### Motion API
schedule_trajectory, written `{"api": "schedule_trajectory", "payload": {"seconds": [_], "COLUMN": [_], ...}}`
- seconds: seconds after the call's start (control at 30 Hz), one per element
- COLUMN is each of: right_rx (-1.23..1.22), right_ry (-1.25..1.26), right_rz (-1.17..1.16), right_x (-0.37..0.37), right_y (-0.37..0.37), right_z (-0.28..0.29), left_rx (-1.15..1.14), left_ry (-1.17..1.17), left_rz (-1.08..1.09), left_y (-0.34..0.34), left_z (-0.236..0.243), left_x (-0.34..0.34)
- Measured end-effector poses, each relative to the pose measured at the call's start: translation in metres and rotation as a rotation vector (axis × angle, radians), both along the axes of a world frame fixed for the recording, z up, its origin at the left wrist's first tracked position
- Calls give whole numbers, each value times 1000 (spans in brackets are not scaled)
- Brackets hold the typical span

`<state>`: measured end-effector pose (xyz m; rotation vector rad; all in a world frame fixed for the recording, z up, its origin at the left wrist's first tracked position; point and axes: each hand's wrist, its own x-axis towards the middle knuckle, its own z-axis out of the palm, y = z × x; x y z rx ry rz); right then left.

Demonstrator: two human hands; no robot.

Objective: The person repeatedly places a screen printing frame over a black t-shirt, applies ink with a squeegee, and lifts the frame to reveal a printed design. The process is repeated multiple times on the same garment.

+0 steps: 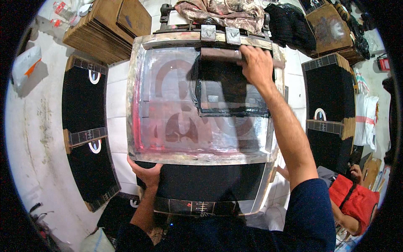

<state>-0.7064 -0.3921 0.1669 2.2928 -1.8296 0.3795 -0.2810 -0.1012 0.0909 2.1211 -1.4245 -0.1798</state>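
A screen-printing frame (pixel 201 158) with a pale wooden rim lies in front of me, its mesh (pixel 168 105) stained pink and grey with curved shapes showing in it. My right hand (pixel 257 63) is closed round a brown squeegee (pixel 220 54) near the far rim. Just before the squeegee, a patch of black ink (pixel 214 80) covers the mesh's far right part. My left hand (pixel 145 171) grips the frame's near left corner, some fingers hidden beneath it. Below the frame, black fabric (pixel 210 181) lies on a board (pixel 176 206).
Metal clamps (pixel 208 32) hold the far rim, with a stained cloth (pixel 222 14) behind. Black fabric panels with white printed rings lie on boards at left (pixel 84 101) and right (pixel 329 92). Brown boards (pixel 105 31) are stacked at far left. A person in red (pixel 352 193) is at lower right.
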Motion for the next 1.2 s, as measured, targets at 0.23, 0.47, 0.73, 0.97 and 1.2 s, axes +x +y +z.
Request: {"api": "schedule_trajectory", "payload": {"seconds": [0.23,0.47,0.73,0.97,1.2], "right_rx": [-4,234,23,61,140], "right_ry": [-44,12,-36,-5,-34], "right_rz": [12,-33,-25,-19,-80], "right_x": [-3,21,3,7,36], "right_y": [-20,91,-29,12,141], "right_z": [-16,19,-2,-3,3], "left_rx": [36,-12,24,-20,16], "left_ry": [103,44,118,68,136], "left_rz": [53,-23,19,29,35], "left_y": [-2,1,-3,-5,4], "left_z": [9,2,6,8,4], "left_x": [-4,0,-2,-4,-1]}}
